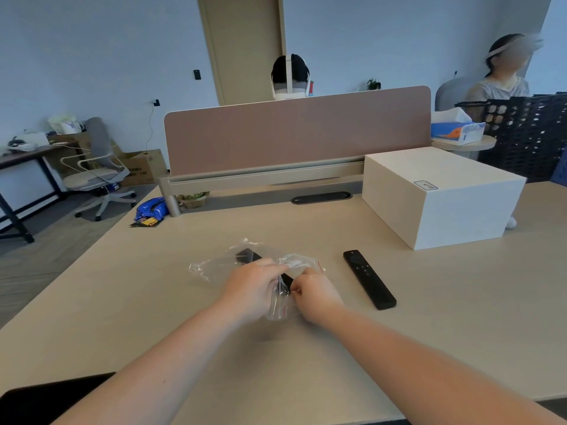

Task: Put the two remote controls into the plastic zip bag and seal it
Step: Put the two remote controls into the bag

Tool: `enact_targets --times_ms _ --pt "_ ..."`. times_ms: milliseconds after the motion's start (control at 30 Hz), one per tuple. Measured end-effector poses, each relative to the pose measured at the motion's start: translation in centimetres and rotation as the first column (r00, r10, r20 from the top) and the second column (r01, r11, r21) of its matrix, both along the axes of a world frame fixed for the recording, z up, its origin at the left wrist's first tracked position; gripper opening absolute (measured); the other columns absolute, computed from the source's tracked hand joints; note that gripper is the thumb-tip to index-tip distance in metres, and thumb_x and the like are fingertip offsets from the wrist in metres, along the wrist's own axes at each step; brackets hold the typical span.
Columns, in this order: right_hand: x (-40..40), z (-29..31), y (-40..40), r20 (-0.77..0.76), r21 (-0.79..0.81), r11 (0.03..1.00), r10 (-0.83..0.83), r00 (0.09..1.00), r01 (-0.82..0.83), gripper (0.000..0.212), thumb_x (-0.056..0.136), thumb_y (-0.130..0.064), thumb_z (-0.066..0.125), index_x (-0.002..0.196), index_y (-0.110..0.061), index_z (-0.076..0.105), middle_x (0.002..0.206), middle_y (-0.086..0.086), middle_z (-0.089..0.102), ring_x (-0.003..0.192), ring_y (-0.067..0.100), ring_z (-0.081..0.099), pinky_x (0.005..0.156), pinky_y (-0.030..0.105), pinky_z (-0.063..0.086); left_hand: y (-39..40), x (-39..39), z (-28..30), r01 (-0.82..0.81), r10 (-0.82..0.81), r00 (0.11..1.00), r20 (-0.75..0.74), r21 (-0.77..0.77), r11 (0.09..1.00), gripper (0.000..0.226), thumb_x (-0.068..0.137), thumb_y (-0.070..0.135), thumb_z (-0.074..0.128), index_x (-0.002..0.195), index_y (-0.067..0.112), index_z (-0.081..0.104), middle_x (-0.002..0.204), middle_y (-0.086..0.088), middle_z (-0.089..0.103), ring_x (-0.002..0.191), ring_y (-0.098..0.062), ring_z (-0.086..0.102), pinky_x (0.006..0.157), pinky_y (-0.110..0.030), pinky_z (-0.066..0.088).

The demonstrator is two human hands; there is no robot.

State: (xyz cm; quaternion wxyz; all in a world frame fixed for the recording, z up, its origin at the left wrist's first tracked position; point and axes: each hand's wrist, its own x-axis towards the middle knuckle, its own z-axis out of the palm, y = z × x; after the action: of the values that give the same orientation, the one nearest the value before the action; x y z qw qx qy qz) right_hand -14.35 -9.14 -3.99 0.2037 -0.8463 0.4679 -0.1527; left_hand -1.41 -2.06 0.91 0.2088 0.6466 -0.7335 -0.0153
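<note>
One black remote control (249, 256) lies inside the plastic zip bag (233, 263), between and beyond both hands. Left hand (250, 288) and right hand (316, 294) each pinch the bag's open mouth. The second remote control (369, 279) lies on the table (153, 302), just right of the right hand, untouched.

Nothing before me reads clearly. The white box (441, 194) at my far right carries a small dark-outlined label (426, 185) on its top, its characters too small to make out. The cardboard carton (141, 167) on the floor far left has dark print on its side, too blurred to read. The blue packet (152, 208) on the floor shows only smeared colours.
</note>
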Motion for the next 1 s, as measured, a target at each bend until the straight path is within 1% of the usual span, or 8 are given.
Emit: enact_targets --times_ms 133,200,367,533,633,767,867,1000 --pt "1.0 -0.6 -0.4 -0.089 -0.012 0.999 0.046 0.995 -0.047 0.035 0.089 -0.009 0.045 0.122 -0.013 0.057 0.086 0.003 0.034 0.091 0.025 0.045 0.077 0.029 0.039 0.0 0.4 -0.1 0.006 -0.006 1.0 0.008 -0.005 1.0 0.033 0.087 0.004 0.047 0.113 0.02 0.06 0.101 -0.007 0.064 0.095 -0.031 0.059 0.078 -0.045 0.05" --pt "1.3 -0.6 -0.5 -0.11 -0.009 0.999 0.048 0.993 -0.049 0.041 0.087 -0.01 0.046 0.128 -0.015 0.052 0.093 0.002 0.029 0.086 0.02 0.036 0.078 0.03 0.038 0.0 0.5 -0.1 0.001 -0.001 1.0 0.013 0.001 1.0 0.032 0.087 0.004 0.046 0.111 0.019 0.061 0.1 -0.007 0.063 0.095 -0.031 0.058 0.077 -0.045 0.049" --pt "-0.3 -0.2 -0.1 0.087 0.049 0.999 0.015 0.996 -0.02 0.037 0.09 -0.007 0.043 0.122 -0.014 0.06 0.116 0.011 0.052 0.105 0.028 0.053 0.093 0.031 0.043 0.2 0.8 -0.2 -0.033 0.033 0.999 0.014 0.001 0.999 0.034 0.087 0.007 0.046 0.114 0.02 0.06 0.105 -0.004 0.062 0.098 -0.027 0.058 0.078 -0.038 0.049" --pt "-4.6 0.3 -0.1 0.243 -0.179 0.949 -0.214 0.946 0.261 0.03 0.09 -0.012 0.048 0.115 -0.014 0.065 0.112 0.01 0.063 0.109 0.031 0.052 0.089 0.036 0.044 0.4 0.8 -0.1 -0.091 0.091 0.995 -0.037 -0.007 0.996 0.012 0.085 0.02 0.056 0.088 0.016 0.067 0.086 0.001 0.06 0.083 -0.023 0.058 0.069 -0.034 0.048" --pt "-7.6 0.4 -0.3 0.061 -0.23 0.887 -0.398 0.915 0.401 0.035 0.09 -0.034 0.048 0.124 -0.025 0.053 0.121 0.003 0.056 0.117 0.028 0.044 0.092 0.039 0.04 0.4 0.8 -0.1 -0.127 0.127 0.991 -0.032 -0.011 0.992 0.009 0.082 0.025 0.061 0.084 0.017 0.064 0.079 0.005 0.052 0.074 -0.019 0.055 0.066 -0.034 0.046" --pt "-10.0 0.1 -0.2 -0.216 -0.165 0.869 -0.493 0.843 0.466 0.049 0.086 -0.054 0.046 0.128 -0.028 0.039 0.122 0.005 0.051 0.118 0.027 0.043 0.085 0.04 0.039 0.2 0.6 -0.3 -0.125 0.125 0.991 -0.041 -0.015 0.992 0.023 0.079 0.004 0.052 0.095 0.013 0.066 0.082 0.003 0.048 0.073 -0.021 0.052 0.064 -0.028 0.039" --pt "-10.4 0.0 -0.5 -0.217 -0.151 0.872 -0.49 0.845 0.466 0.037 0.091 -0.038 0.044 0.126 -0.024 0.039 0.115 0.007 0.055 0.11 0.029 0.048 0.076 0.037 0.038 0.0 0.4 -0.3 -0.119 0.119 0.992 -0.042 0.001 0.993 0.034 0.079 0.001 0.049 0.109 0.012 0.062 0.099 -0.006 0.059 0.093 -0.028 0.058 0.075 -0.031 0.046" --pt "-10.6 0.4 -0.5 -0.068 -0.065 0.895 -0.445 0.893 0.441 0.036 0.091 -0.017 0.043 0.127 -0.021 0.041 0.112 0.011 0.058 0.106 0.032 0.048 0.072 0.035 0.041 0.0 0.0 -0.2 -0.137 0.137 0.989 -0.047 0.004 0.991 0.039 0.081 0.001 0.049 0.118 0.012 0.058 0.113 -0.008 0.059 0.102 -0.027 0.057 0.078 -0.026 0.041"
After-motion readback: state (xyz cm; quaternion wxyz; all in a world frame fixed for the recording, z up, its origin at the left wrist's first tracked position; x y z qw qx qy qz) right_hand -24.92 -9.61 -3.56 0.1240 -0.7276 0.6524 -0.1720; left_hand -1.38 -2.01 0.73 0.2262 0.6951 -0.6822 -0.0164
